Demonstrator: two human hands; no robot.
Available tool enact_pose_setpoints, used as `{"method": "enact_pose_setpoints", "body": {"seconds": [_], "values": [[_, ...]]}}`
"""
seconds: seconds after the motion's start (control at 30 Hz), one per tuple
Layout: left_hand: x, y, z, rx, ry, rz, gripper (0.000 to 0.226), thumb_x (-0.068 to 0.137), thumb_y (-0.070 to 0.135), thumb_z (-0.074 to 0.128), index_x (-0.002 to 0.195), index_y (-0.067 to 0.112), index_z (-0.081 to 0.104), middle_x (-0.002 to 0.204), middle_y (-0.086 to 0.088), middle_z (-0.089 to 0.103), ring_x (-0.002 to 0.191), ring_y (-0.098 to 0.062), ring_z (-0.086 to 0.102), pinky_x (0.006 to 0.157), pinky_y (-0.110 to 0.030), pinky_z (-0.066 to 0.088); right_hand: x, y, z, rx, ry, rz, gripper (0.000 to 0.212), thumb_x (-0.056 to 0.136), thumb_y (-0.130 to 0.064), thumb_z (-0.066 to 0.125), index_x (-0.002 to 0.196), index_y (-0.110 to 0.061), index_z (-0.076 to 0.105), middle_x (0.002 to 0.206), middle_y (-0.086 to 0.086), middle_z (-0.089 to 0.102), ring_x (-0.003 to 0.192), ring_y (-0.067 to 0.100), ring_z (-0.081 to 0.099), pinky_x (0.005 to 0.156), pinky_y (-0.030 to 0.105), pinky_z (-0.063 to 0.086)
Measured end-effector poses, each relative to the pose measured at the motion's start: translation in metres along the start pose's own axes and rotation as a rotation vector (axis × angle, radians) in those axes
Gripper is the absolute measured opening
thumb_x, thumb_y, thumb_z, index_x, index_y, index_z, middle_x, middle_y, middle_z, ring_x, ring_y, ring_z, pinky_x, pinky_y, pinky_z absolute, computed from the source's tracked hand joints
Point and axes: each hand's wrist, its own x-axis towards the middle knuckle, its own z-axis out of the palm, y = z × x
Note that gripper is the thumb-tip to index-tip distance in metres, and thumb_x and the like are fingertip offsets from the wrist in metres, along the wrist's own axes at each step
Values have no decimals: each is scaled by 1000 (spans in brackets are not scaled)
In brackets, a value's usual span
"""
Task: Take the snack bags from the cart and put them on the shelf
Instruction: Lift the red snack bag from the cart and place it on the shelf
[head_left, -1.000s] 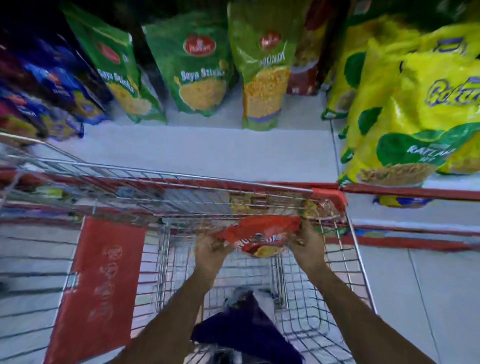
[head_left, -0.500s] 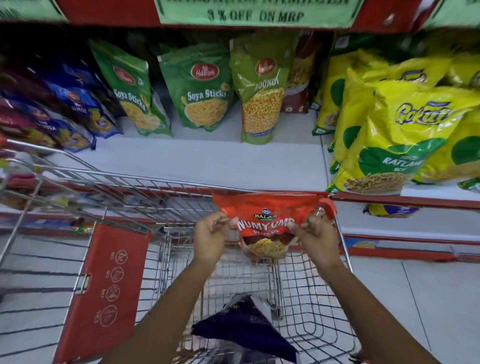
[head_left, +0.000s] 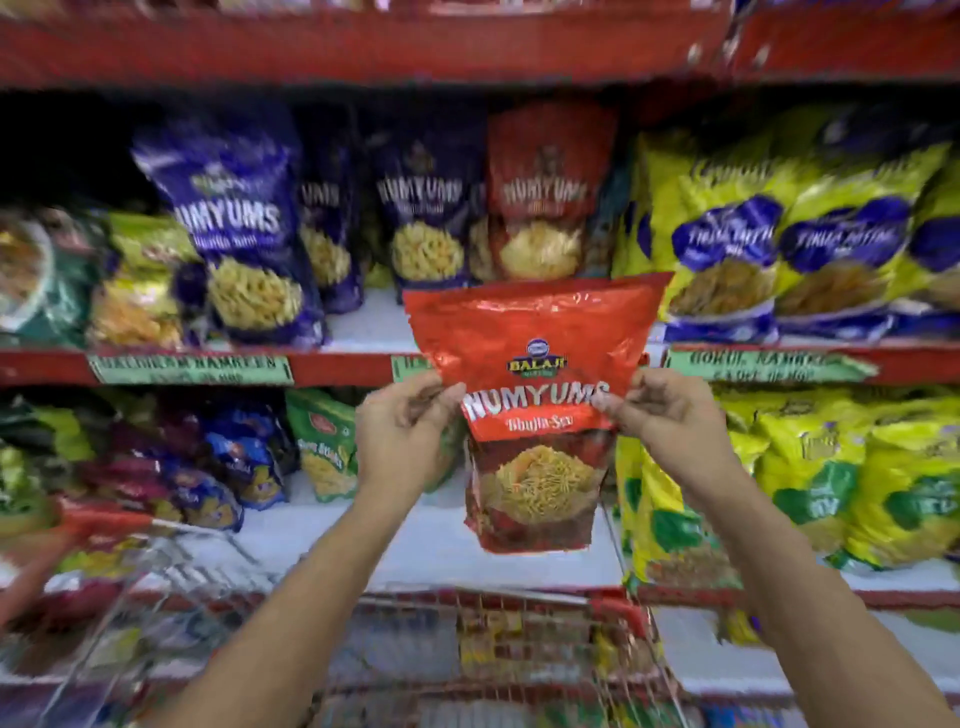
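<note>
A red Numyums snack bag (head_left: 537, 395) hangs upright in front of the shelves, pinched by both hands at its middle. My left hand (head_left: 402, 426) grips its left edge and my right hand (head_left: 670, 413) grips its right edge. The bag's top reaches the red front edge of the upper shelf (head_left: 343, 366). Directly behind and above it on that shelf stands another red Numyums bag (head_left: 545, 197) beside blue Numyums bags (head_left: 234, 218). The wire cart (head_left: 493, 639) is below my arms, its contents blurred.
Yellow snack bags (head_left: 779, 228) fill the shelf to the right, on both levels. Green and blue bags (head_left: 322, 441) stand on the lower shelf at left. The white lower shelf board (head_left: 415, 545) shows behind the held bag. Green price labels run along the shelf edge.
Both hands have lifted the red bag out of the cart and up to the upper shelf's height. My view has tilted upward, so the higher shelf is now in sight.
</note>
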Motion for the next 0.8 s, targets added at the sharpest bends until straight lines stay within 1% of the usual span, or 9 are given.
{"method": "enact_pose_setpoints", "body": {"seconds": [0.07,0.17,0.2,0.27,0.33,0.5,0.63,0.7,0.8], "values": [[31,29,4,-37,51,59,21,77,10,72,92,-4,69,73,4,66,60,2,60,67,-23,56,30,-32,-4,-24,25,-92,32,77,-7,73,53,-18,54,48,-11,53,51,2,47,53,23,41],[76,69,13,-70,15,123,10,81,5,67,90,0,68,74,-4,66,62,-3,64,68,-26,60,73,-74,-9,-33,52,-224,27,77,-7,72,57,-14,55,55,-6,58,47,-2,50,44,11,40],[91,79,18,-55,4,153,4,81,7,68,83,10,69,76,-9,68,67,-12,67,73,-35,61,86,-85,-9,-53,65,-260,26,77,-8,72,59,-11,54,58,-2,59,48,-1,51,45,11,41],[124,91,29,13,35,192,13,77,17,69,67,26,68,77,-14,71,74,-29,70,77,-50,59,116,-94,-11,-84,106,-322,30,77,-9,73,58,-13,51,58,-2,57,51,1,50,49,15,42],[156,89,43,71,64,196,7,71,28,68,68,22,66,77,-18,74,75,-33,71,75,-53,59,146,-92,-12,-118,170,-334,32,75,-11,75,56,-13,49,57,-2,56,57,8,50,57,26,43],[206,50,83,95,84,140,22,67,38,63,77,19,64,75,-13,74,77,-33,71,74,-53,59,204,-47,-12,-130,234,-263,18,70,-27,75,73,-14,63,66,4,69,63,12,57,66,44,52],[225,18,112,112,102,88,6,76,21,66,77,15,67,79,-16,75,76,-32,71,76,-52,58,234,-11,-15,-172,250,-192,23,68,-38,75,73,-18,66,70,0,73,66,14,64,70,48,54],[228,11,124,100,96,67,6,79,17,66,80,12,69,82,-19,74,78,-32,70,78,-46,58,242,-3,-16,-172,277,-148,16,69,-28,78,67,-19,65,72,5,73,67,17,64,72,47,54],[228,6,138,74,140,53,13,85,15,64,93,7,69,88,-14,73,82,-25,65,75,-30,47,248,6,-15,14,260,-71,18,76,-8,73,67,-21,63,69,3,67,58,1,60,73,39,49]]}}
